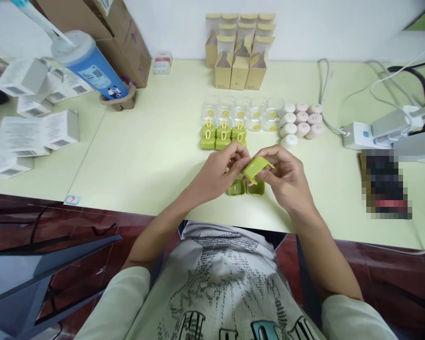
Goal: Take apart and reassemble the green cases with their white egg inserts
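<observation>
Both my hands meet over the pale green table (145, 156), just above its front edge. My right hand (286, 177) grips a small green plastic case piece (255, 166), fingers curled around it. My left hand (217, 172) pinches the left end of the same piece with thumb and fingers. Directly under my hands two open green case halves (246, 188) lie on the table. Behind them stand several closed green cases with yellow loops (222, 135), a row of clear lids (242, 113) and several pinkish white round caps (301, 123).
Small tan cardboard boxes (239, 52) are stacked at the wall. White leaflets and cartons (31, 127) lie at the left beside a blue bottle (92, 66) and brown boxes (123, 38). A power strip with cables (378, 130) and a blurred dark object (386, 184) sit at the right.
</observation>
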`<state>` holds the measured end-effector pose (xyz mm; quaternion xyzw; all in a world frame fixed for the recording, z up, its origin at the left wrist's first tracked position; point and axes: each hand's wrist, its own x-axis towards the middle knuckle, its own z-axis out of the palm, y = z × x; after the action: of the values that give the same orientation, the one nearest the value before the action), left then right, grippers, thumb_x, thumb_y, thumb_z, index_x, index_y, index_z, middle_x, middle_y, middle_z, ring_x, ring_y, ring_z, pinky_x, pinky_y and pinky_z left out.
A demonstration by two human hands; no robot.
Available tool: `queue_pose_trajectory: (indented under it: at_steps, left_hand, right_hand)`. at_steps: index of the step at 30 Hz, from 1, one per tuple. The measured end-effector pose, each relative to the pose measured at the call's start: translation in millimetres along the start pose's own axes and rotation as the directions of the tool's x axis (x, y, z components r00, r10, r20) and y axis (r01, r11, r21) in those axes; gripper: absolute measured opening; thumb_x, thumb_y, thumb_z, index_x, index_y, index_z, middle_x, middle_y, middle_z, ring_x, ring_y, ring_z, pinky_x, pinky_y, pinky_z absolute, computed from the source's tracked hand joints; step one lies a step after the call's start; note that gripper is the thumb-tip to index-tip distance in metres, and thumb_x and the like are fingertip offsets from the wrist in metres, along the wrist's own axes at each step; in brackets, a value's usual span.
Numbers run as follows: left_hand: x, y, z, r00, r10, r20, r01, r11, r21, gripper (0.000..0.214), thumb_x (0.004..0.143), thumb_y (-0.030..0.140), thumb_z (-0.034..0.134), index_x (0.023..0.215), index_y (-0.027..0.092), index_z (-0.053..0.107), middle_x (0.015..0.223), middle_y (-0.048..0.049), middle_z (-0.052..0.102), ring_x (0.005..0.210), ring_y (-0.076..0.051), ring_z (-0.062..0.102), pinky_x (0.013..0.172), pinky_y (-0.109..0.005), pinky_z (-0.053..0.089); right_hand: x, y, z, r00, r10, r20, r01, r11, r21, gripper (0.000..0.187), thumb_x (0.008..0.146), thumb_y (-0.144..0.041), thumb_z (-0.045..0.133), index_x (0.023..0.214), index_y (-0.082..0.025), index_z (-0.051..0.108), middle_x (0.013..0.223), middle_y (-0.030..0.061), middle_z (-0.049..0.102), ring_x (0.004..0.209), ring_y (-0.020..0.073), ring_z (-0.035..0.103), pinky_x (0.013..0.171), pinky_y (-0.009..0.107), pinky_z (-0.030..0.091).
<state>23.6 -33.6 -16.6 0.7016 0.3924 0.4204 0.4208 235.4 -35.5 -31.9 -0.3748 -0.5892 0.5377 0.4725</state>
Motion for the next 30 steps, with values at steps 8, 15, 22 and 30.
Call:
queue_pose_trajectory:
  at_steps: [8, 15, 22, 30]
  left_hand:
    - [-2.7, 6.6, -9.5, 0.999, 0.039, -0.011, -0.037, 0.989, 0.145, 0.028, 0.117, 0.039, 0.063, 0.094, 0.023, 0.057, 0.085, 0.0020, 0.068, 0.076, -0.014, 0.063, 0.073, -0.030, 0.048]
    - [-1.6, 8.1, -24.0, 0.994, 0.080, -0.075, -0.070, 0.989, 0.134, 0.020, 0.110, 0.033, 0.075, 0.096, 0.022, 0.067, 0.088, 0.0008, 0.075, 0.081, -0.015, 0.070, 0.077, -0.028, 0.055]
    - [-3.3, 8.3, -22.8, 0.963, 0.232, -0.136, -0.190, 0.945, 0.265, 0.033, 0.118, 0.051, 0.067, 0.101, 0.023, 0.073, 0.094, -0.0018, 0.081, 0.086, -0.017, 0.075, 0.085, -0.032, 0.060]
    - [-2.2, 5.9, -23.5, 0.929, 0.350, -0.123, -0.303, 0.907, 0.293, 0.026, 0.120, 0.044, 0.064, 0.114, 0.022, 0.077, 0.105, -0.0038, 0.086, 0.097, -0.017, 0.079, 0.094, -0.032, 0.063]
  right_hand:
    - [-2.2, -11.6, 1.4, 0.998, 0.002, 0.062, -0.007, 0.997, 0.081, 0.050, 0.085, -0.057, 0.106, 0.105, -0.024, 0.073, 0.088, 0.0011, 0.085, 0.064, 0.0182, 0.078, 0.057, 0.030, 0.066]
    - [-6.7, -13.9, 0.1, 0.981, 0.072, 0.181, -0.088, 0.993, 0.080, 0.044, 0.098, -0.045, 0.098, 0.128, -0.025, 0.073, 0.107, 0.0036, 0.085, 0.076, 0.0167, 0.081, 0.066, 0.029, 0.071]
    - [-9.7, -8.5, 2.4, 0.994, -0.107, 0.025, 0.110, 0.973, -0.201, 0.050, 0.093, -0.050, 0.101, 0.131, -0.027, 0.077, 0.134, 0.0068, 0.080, 0.091, 0.0176, 0.082, 0.080, 0.032, 0.074]
    - [6.9, -21.7, -12.5, 0.983, -0.134, 0.124, 0.167, 0.936, -0.311, 0.042, 0.095, -0.048, 0.099, 0.124, -0.026, 0.079, 0.123, 0.0066, 0.083, 0.098, 0.0208, 0.083, 0.089, 0.036, 0.072]
